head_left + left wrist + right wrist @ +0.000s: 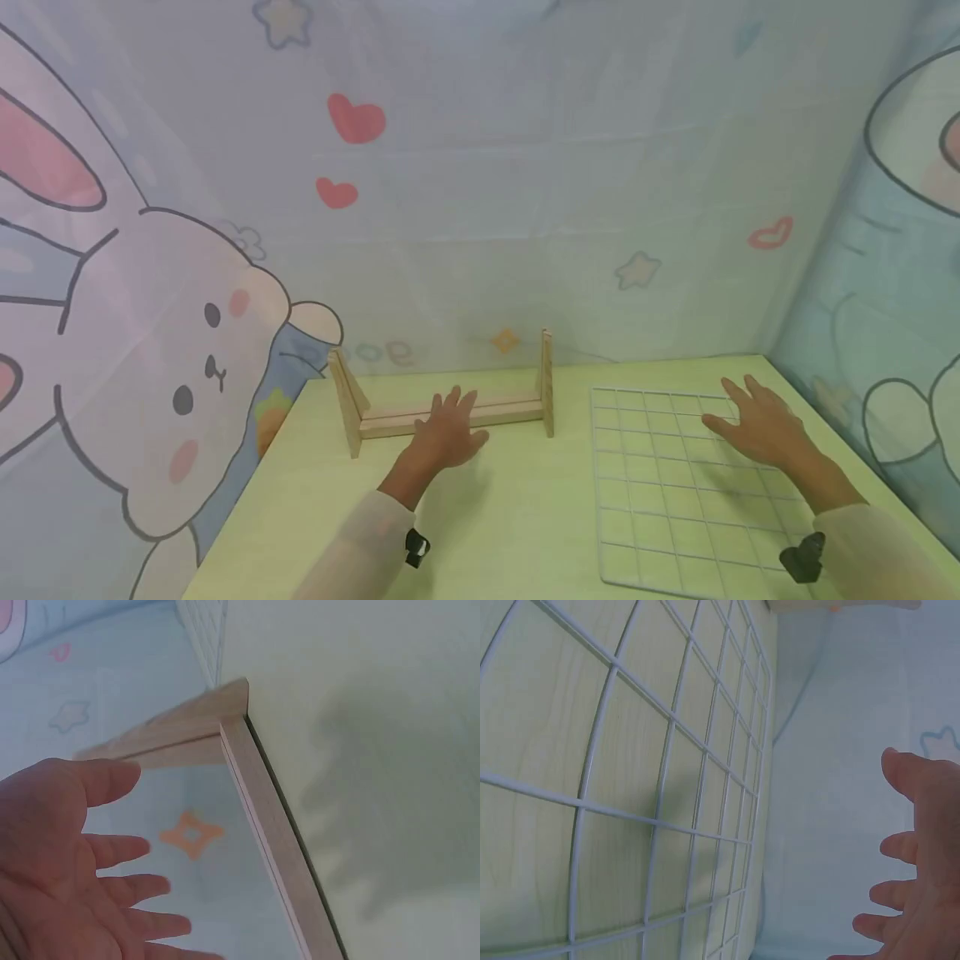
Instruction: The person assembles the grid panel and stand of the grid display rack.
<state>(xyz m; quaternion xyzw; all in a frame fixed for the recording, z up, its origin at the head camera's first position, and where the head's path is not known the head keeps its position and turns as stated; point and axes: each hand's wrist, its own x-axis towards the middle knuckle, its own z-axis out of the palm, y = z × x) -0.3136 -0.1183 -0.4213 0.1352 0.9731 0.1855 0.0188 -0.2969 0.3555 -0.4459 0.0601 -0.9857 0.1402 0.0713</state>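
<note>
A wooden stand with two upright side pieces and a low crossbar sits toward the back of the table. My left hand hovers in front of that crossbar, fingers spread, holding nothing. In the left wrist view the stand shows beyond the fingertips, apart from them. To the right, a white wire grid panel lies on the table. Above its right part is my right hand, fingers spread and holding nothing. The right wrist view shows the grid below and clear of the right hand.
The pale yellow-green table ends at the back against a printed cloth backdrop with hearts and stars. Cloth also hangs at the left and right sides, with a large rabbit drawn on the left.
</note>
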